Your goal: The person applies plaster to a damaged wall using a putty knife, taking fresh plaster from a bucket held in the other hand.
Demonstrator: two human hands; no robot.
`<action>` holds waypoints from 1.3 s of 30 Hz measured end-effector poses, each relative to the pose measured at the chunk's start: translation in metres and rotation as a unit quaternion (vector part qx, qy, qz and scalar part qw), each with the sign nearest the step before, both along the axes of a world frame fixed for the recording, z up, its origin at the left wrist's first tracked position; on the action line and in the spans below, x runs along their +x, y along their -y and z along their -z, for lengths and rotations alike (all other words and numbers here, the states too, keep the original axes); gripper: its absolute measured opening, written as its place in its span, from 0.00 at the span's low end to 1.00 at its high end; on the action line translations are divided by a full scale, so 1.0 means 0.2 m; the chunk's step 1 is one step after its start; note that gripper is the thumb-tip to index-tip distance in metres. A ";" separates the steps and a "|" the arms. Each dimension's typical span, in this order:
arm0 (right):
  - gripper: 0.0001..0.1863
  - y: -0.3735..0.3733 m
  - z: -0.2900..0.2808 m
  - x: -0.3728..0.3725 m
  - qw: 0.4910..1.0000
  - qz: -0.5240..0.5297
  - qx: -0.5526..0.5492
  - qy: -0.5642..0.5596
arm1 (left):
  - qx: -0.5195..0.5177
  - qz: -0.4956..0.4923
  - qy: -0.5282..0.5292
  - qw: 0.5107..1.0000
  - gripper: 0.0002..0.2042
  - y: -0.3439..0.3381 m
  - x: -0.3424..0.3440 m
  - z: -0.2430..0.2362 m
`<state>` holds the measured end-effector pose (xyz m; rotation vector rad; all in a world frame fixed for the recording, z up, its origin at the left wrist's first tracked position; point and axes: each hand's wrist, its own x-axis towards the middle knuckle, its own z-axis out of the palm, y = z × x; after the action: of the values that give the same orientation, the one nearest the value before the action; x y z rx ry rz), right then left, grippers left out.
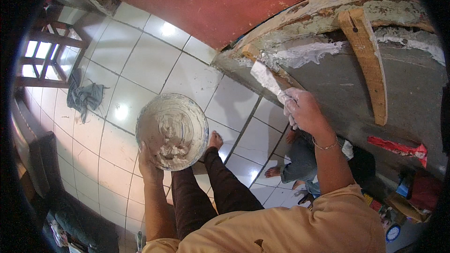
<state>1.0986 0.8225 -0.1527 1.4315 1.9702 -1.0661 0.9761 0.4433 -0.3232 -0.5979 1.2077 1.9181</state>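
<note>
My left hand [149,165] grips the near rim of a round bowl [199,122] that holds pale grey putty, held out over the tiled floor. My right hand [303,109], smeared with putty, is shut on the handle of a putty knife [265,78]. Its flat blade lies against the edge of a large curved grey panel [398,93], beside a fresh patch of white putty [304,55]. My legs in dark trousers stand below the bowl.
A wooden rib [370,65] runs down the panel. A dark cloth [84,97] lies on the white tiles [140,61] at the left. Another person's bare feet and legs [286,164] show under the panel. Red scrap and boxes [403,159] sit at the right.
</note>
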 end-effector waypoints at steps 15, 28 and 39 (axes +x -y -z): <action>0.11 -0.10 -0.15 0.21 0.961 -0.190 0.190 -0.060 | -0.041 0.002 0.004 0.999 0.28 -0.01 0.00 -0.02; 0.11 -0.19 0.03 0.15 0.935 -0.229 0.254 -0.093 | -0.001 -0.011 0.011 1.000 0.27 -0.02 0.00 -0.03; 0.11 -0.19 0.10 0.05 0.926 -0.287 0.238 -0.058 | 0.035 0.000 0.003 0.999 0.28 -0.04 -0.02 -0.05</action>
<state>1.1091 0.8598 -0.1733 0.8886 2.6260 -0.4300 0.9722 0.4504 -0.3135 -0.5666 1.1331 1.9493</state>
